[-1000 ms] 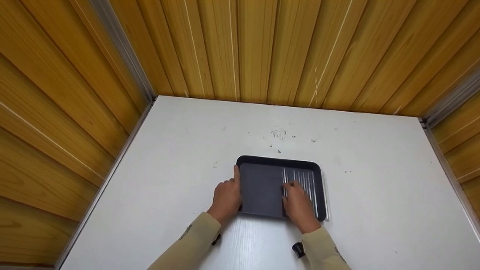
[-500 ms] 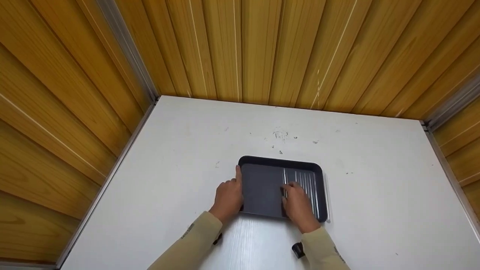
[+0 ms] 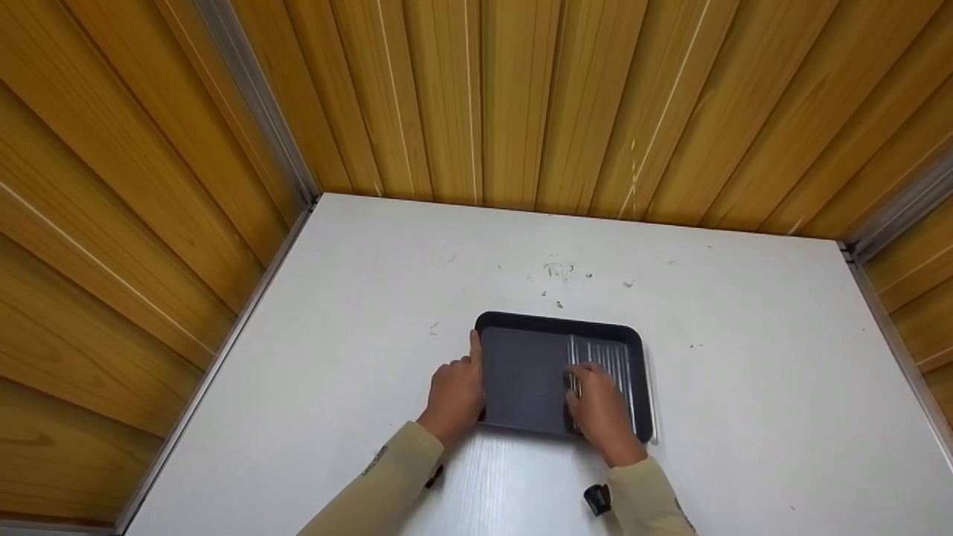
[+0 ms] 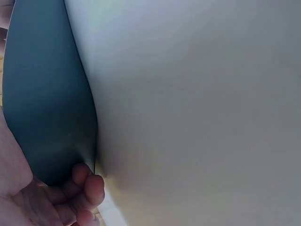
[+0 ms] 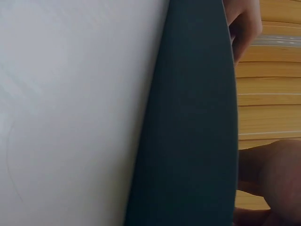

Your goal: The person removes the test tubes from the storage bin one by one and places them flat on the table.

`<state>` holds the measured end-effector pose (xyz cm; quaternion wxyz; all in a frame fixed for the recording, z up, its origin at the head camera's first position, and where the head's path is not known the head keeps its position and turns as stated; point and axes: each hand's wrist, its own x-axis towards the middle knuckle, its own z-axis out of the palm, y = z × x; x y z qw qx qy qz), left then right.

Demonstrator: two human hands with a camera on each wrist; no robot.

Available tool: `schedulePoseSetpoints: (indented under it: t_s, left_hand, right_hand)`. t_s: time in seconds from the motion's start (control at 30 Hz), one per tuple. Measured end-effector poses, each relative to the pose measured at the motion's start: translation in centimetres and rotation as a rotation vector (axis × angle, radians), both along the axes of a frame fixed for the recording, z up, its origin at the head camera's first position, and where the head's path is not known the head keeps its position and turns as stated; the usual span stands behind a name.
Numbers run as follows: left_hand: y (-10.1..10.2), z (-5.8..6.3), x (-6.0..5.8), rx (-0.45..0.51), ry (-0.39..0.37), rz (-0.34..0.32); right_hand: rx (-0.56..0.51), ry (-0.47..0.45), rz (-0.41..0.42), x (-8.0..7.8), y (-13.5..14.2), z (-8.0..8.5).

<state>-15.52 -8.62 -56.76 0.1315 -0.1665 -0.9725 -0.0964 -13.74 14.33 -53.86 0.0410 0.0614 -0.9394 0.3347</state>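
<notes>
A shallow dark grey rectangular tray (image 3: 558,322) sits in front of me on the white table. Its floor is smooth on the left, while glossy ribs (image 3: 616,361) cover the right. My left hand (image 3: 456,391) holds the tray's left wall, index finger straight along the rim. In the left wrist view the other fingertips (image 4: 95,188) curl at the tray's near corner. Inside the tray, my right hand (image 3: 601,413) pinches a thin dark divider (image 3: 568,382) where smooth floor meets ribs. The tray wall (image 5: 193,117) partly hides this hand in the right wrist view.
The white table (image 3: 372,283) has dark scuff marks beyond the tray. A pale clear edge (image 3: 654,406) shows along the tray's right side. Yellow wood-look panels (image 3: 521,97) wall in the back and both sides.
The head view has shifted slightly. My right hand and the line where the ribs start have moved a little to the right in the tray. The left hand keeps its hold.
</notes>
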Motion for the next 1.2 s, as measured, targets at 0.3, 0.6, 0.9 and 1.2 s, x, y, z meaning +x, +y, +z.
schedulePoseSetpoints:
  t_s: [0.3,0.6,0.9,1.2]
  left_hand:
    - [0.4,0.1,0.1,-0.034,-0.034,0.002]
    - [0.6,0.2,-0.1,-0.010,-0.035,-0.010]
    - [0.4,0.1,-0.2,-0.006,-0.027,-0.010]
    - [0.0,0.1,0.2,0.007,-0.014,-0.021]
  right_hand:
    - [-0.016,0.040,-0.013,0.3,0.8,0.6]
    - [-0.034,0.034,-0.058,0.3,1.4,1.4]
    - [-0.075,0.023,-0.083,0.5,1.8,2.4]
    - [-0.108,-0.022,-0.113,0.8,3.0,3.0]
